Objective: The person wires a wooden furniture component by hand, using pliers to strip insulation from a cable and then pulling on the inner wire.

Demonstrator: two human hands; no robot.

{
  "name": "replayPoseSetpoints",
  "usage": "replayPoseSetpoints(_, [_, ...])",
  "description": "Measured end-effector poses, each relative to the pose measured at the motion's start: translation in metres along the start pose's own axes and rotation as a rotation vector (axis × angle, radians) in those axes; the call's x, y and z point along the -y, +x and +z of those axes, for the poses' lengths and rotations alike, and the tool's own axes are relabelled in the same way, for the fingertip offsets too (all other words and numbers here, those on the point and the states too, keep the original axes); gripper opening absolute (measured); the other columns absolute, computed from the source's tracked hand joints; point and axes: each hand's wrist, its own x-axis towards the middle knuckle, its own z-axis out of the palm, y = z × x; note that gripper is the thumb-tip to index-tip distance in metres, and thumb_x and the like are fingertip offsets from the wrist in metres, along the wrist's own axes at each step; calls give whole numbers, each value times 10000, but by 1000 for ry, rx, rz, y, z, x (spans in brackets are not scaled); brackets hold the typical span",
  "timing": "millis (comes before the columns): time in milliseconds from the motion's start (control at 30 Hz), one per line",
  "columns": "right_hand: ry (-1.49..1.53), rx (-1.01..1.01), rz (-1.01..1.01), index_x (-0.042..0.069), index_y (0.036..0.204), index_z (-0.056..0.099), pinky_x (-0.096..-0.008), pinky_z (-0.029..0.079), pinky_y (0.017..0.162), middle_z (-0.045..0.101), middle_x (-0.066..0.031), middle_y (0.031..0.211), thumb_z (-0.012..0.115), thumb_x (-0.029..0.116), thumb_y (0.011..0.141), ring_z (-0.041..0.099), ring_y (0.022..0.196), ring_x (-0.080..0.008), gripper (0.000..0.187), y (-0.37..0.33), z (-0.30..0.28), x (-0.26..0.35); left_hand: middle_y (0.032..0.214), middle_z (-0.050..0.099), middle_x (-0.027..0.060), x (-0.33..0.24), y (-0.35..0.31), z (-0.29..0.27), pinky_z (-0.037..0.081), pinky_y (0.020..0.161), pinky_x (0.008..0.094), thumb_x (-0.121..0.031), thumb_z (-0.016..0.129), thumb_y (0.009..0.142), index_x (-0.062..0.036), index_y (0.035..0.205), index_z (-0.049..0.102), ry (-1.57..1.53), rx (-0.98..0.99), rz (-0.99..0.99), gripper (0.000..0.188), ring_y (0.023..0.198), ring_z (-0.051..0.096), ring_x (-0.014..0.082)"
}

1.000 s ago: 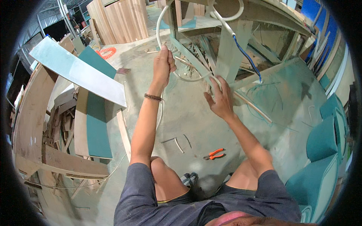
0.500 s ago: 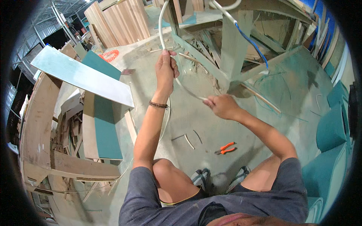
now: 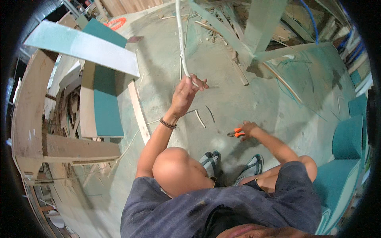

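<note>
My left hand is raised ahead of me, closed on a white cable that runs up out of the top of the view. The cable's short end shows beside the fingers, and the fingertips stick out to the right. Low over the floor at the right, my right hand has its fingers round the handle ends of orange-handled pliers. The dark jaws of the pliers point left, and the hand covers the ends of the handles. Short cable offcuts lie on the floor between my hands.
Left of me stands a wooden frame with scrap wood inside and a white board across it. A pale green frame rises ahead on the right. Green rolled sheets line the right side. A wooden strip lies at left.
My right hand has let go of the cable and come down to the pliers. My left hand still holds the cable, now near its end. The view has tilted lower.
</note>
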Motion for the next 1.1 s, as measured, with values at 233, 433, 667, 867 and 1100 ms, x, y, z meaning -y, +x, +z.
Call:
replayPoseSetpoints(233, [-45, -137, -13, 158, 1299, 556, -468, 529, 932, 607, -116, 1235, 713, 458, 889, 618, 1159, -290, 532, 22, 49, -5, 760, 521, 5, 6, -28, -6, 387, 582, 264, -517, 358, 1099, -82, 1146, 545, 23, -156, -234, 475, 661, 475, 120])
replayPoseSetpoints(433, [916, -148, 134, 63, 1025, 614, -416, 554, 623, 622, -68, 753, 544, 430, 951, 653, 660, -249, 380, 18, -29, 14, 921, 566, 47, -10, -51, -1, 525, 874, 390, -476, 388, 1099, -72, 1014, 590, -267, -93, -127, 460, 911, 591, 209])
replayPoseSetpoints(667, [1153, -323, -336, 51, 1223, 636, -335, 544, 649, 641, -46, 799, 655, 308, 1000, 644, 723, -163, 341, -79, -241, 67, 875, 546, 17, -23, -99, -13, 499, 770, 341, -359, 427, 1110, -19, 1283, 544, -125, -302, -32, 399, 835, 555, 148])
replayPoseSetpoints(867, [664, -735, -814, 69, 1324, 635, -418, 525, 792, 684, -147, 866, 660, 296, 966, 667, 836, -313, 425, -112, -284, 110, 722, 388, -42, -71, -98, 29, 350, 437, 214, -266, 410, 1121, -78, 1496, 444, 80, -602, -81, 421, 526, 327, 45])
replayPoseSetpoints(1100, [366, -990, -638, 118, 1282, 673, -474, 524, 777, 718, -171, 917, 672, 277, 936, 668, 876, -360, 381, -125, -312, 146, 802, 529, -6, -115, -102, 47, 433, 445, 205, -218, 437, 1106, -67, 1471, 498, 370, -657, -139, 400, 530, 398, 37])
